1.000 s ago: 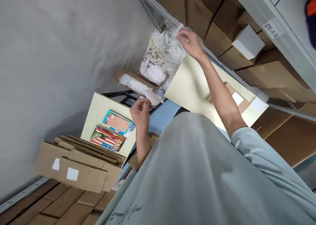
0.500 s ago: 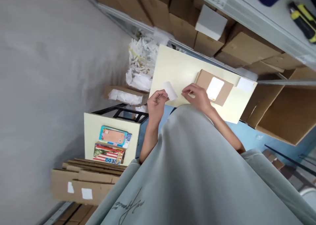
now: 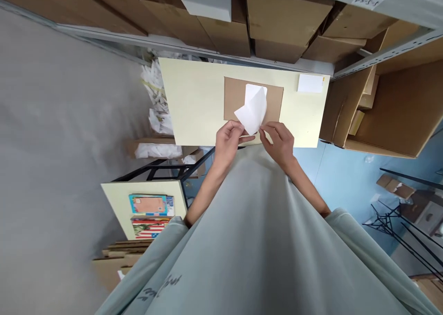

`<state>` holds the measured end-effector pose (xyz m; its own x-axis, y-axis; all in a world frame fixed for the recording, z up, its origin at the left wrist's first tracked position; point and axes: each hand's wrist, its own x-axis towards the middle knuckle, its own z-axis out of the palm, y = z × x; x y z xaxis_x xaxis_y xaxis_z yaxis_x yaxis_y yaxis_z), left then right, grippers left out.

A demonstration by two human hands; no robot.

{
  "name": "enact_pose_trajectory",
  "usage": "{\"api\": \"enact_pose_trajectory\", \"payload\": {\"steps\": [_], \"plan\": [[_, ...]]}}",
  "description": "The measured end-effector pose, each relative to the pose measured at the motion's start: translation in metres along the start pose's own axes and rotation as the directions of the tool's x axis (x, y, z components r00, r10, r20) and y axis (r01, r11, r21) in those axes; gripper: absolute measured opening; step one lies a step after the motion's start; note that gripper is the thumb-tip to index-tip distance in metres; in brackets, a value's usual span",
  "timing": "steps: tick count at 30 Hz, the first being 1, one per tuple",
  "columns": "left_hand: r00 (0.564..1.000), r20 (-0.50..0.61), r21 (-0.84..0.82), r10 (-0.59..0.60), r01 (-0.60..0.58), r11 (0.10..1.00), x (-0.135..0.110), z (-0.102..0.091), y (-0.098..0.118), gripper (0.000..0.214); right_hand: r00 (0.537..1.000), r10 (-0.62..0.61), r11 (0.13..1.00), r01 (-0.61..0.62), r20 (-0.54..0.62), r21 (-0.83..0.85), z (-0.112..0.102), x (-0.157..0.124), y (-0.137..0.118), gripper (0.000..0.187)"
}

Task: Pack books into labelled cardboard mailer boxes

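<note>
A curled white slip of paper (image 3: 254,112) is between my two hands, over a flat brown cardboard package (image 3: 233,96). My left hand (image 3: 228,142) pinches its lower left edge between thumb and fingers. At the lower right corner of the slip, the thumb and forefinger of my right hand (image 3: 279,142) are closed on it. Part of a white label (image 3: 256,88) on the package shows behind the slip; the rest is covered. The package lies flat on the cream tabletop (image 3: 197,103).
A stack of small white paper (image 3: 310,83) lies at the table's right end. Cardboard boxes fill the shelf (image 3: 277,20) behind, and an open carton (image 3: 398,107) stands to the right. Left are a side table (image 3: 117,190) with colourful packets (image 3: 148,204) and a heap of white scraps (image 3: 155,89).
The slip was in my left hand alone, with my right hand apart from it. Now both hands pinch it, over the package. The view has turned and shifted right.
</note>
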<state>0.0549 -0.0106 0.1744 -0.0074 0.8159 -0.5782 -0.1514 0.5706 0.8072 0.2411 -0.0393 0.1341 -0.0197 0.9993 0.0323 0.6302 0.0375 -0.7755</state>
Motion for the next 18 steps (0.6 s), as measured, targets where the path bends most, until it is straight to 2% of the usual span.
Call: {"api": "enact_pose_trajectory", "payload": {"steps": [5,9,11,13,15,18], "plan": [[1.000,0.024,0.019,-0.001,0.000,1.000,-0.005,0.020,-0.001,0.042,1.000,-0.009,0.999,0.009,0.002,-0.044,-0.015,0.002,0.017,0.017],[0.999,0.046,0.069,0.015,-0.018,0.997,-0.011,0.029,0.004,0.044,1.000,-0.017,1.000,0.017,-0.016,-0.025,-0.025,0.004,0.017,0.016],[0.998,0.038,0.096,0.054,-0.058,0.994,-0.012,0.030,0.008,0.045,0.999,0.022,0.998,-0.019,-0.044,0.056,-0.033,0.005,0.013,0.017],[0.992,-0.014,0.143,0.123,-0.119,0.983,-0.009,0.027,0.011,0.045,0.992,0.120,0.972,-0.111,-0.031,0.206,-0.041,0.007,0.010,0.018],[0.980,-0.051,0.212,0.194,-0.179,0.961,-0.003,0.022,0.012,0.044,0.973,0.223,0.898,-0.227,0.055,0.377,-0.050,0.011,0.011,0.022],[0.972,-0.006,0.284,0.234,-0.223,0.933,0.009,0.015,0.008,0.039,0.935,0.288,0.781,-0.354,0.206,0.515,-0.058,0.015,0.017,0.026]]}}
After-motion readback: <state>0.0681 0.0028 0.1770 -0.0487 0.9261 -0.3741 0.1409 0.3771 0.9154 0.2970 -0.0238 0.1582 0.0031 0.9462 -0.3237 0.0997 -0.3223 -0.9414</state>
